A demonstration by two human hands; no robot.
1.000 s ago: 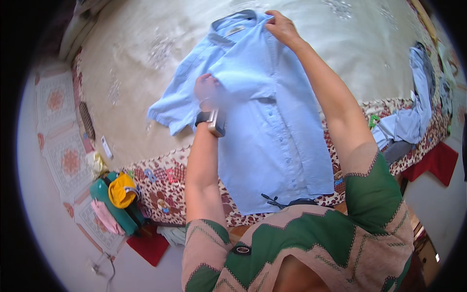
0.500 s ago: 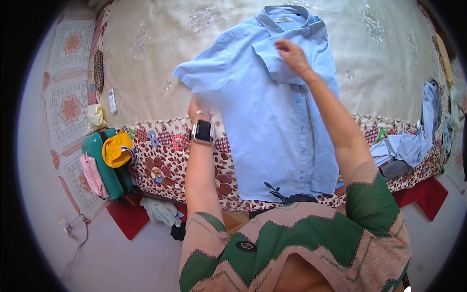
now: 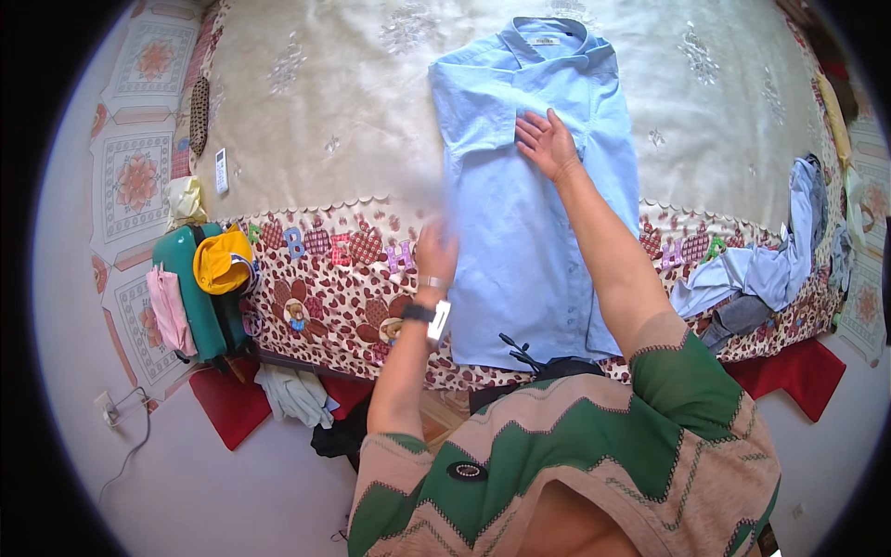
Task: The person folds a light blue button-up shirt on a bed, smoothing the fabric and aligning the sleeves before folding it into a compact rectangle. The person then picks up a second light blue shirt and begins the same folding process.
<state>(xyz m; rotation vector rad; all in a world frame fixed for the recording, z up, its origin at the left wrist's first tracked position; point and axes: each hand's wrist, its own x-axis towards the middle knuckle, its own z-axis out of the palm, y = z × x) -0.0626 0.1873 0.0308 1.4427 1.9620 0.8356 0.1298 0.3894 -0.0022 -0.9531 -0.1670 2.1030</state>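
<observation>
A light blue button-up shirt (image 3: pixel 538 232) lies front up on the bed, its collar toward the far side. Both short sleeves are turned inward across the chest, the left one on top. My right hand (image 3: pixel 549 146) rests palm partly up at that sleeve's cuff, fingers spread and holding nothing. Beside the shirt's left edge is my left hand (image 3: pixel 436 249), with a watch on the wrist. Motion smears its fingers, so their grip on the shirt edge cannot be made out.
A cream embroidered cover (image 3: pixel 316 121) spreads over the bed, above a patterned sheet (image 3: pixel 316 320). At left stand a green suitcase (image 3: pixel 176 255) with a yellow cap (image 3: pixel 223 263), and a white remote (image 3: pixel 221 171). Crumpled clothes (image 3: pixel 756 269) lie at right.
The shirt's left sleeve, stretched out to the left before, now lies folded over the front. My right hand has come lower, opening its fingers; my left hand has shifted right and nearer to me.
</observation>
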